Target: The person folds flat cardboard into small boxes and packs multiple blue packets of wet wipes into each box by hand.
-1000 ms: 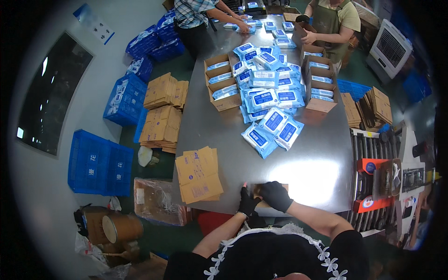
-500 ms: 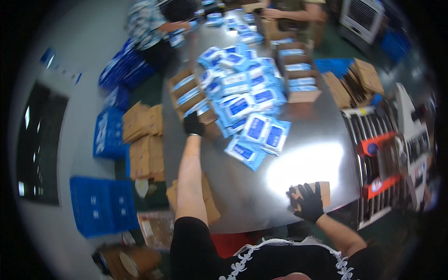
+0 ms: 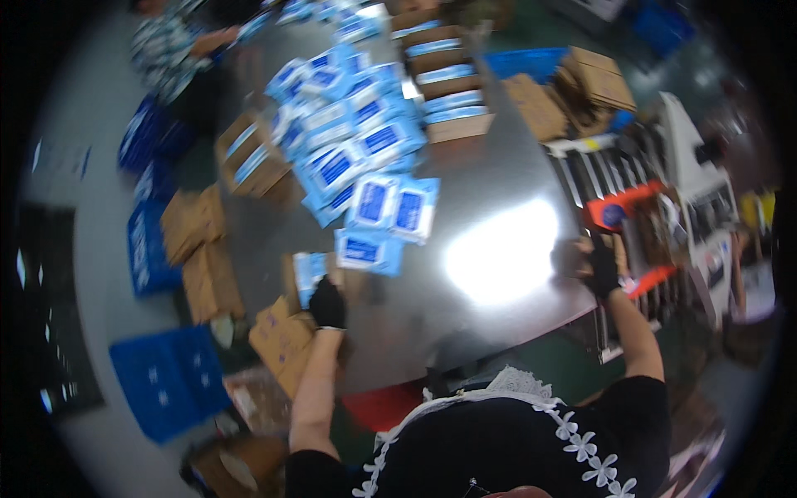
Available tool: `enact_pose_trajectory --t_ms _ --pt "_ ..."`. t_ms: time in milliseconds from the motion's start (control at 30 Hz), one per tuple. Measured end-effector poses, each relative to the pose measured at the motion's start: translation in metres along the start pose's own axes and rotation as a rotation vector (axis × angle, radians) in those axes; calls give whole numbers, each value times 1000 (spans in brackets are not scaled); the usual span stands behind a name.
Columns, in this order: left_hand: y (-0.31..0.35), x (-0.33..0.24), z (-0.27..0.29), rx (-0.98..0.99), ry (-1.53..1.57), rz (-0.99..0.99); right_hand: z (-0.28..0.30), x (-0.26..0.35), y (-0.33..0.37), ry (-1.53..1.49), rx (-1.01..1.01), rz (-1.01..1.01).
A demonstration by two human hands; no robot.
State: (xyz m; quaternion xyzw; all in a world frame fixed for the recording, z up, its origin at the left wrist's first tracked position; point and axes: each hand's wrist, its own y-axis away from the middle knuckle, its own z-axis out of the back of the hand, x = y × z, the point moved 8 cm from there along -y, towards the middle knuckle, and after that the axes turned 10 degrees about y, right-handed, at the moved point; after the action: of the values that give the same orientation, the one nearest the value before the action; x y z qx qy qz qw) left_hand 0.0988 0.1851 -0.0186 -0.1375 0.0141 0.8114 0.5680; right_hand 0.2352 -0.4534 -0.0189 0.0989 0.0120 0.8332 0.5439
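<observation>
My left hand (image 3: 329, 305), in a black glove, grips the near side of a small open cardboard box (image 3: 287, 274) on the metal table. A blue and white soft packet (image 3: 309, 272) stands in that box. At the table's right edge my right hand (image 3: 603, 264), also gloved in black, is closed on a brown cardboard box (image 3: 621, 251), blurred and mostly covered by the hand. Beyond my left hand lies a pile of blue and white packets (image 3: 336, 166). Left of the pile, another open box (image 3: 264, 174) holds packets.
A row of filled open boxes (image 3: 457, 129) runs along the table's far right. A roller machine with orange parts (image 3: 631, 203) adjoins the right edge. Flat cardboard (image 3: 282, 336) lies by the left edge; blue crates (image 3: 170, 382) stand on the floor. Another person's arm (image 3: 217, 40) reaches in at far left.
My left hand has drawn a box with a packet toward me, away from the other boxes. My right hand has moved with its box rightward and away from me to the roller machine. The view has shifted.
</observation>
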Motion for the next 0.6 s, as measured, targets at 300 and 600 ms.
enact_pose_trajectory --t_ms 300,600 --pt "174 -140 15 499 200 -300 -12 31 7 -228 -11 179" --pt "161 -87 63 159 414 -90 13 390 22 -362 215 524"
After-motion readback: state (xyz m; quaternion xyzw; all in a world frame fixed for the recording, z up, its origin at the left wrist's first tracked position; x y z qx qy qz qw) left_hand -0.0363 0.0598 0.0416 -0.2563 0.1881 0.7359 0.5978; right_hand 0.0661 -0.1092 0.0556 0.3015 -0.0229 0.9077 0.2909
